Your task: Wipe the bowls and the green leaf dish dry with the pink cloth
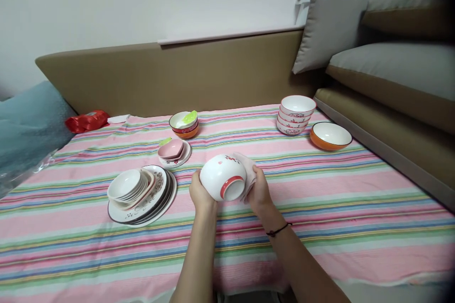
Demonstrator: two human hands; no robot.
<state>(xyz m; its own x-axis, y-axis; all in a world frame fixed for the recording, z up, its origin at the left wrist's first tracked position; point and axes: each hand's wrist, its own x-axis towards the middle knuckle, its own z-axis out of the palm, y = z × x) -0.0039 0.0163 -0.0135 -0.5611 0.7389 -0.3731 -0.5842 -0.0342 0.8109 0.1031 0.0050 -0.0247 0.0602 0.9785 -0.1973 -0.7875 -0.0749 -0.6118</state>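
A white bowl (216, 177) with small red flowers and a red ring at its foot is held up over the striped cloth, tilted so its base faces me. My left hand (202, 194) grips its left side, the fingers mostly hidden behind it. On the other side my right hand (260, 191) is closed on a pale pink cloth (248, 170) pressed against the bowl. The bowl's inside is turned away from view.
Plates and small bowls (142, 196) are piled at left. Behind them are a pink dish (171, 149) on saucers and stacked bowls (183, 125). At right stand flowered bowls (295, 116) and an orange bowl (330, 136). A sofa back (213, 75) borders the far side.
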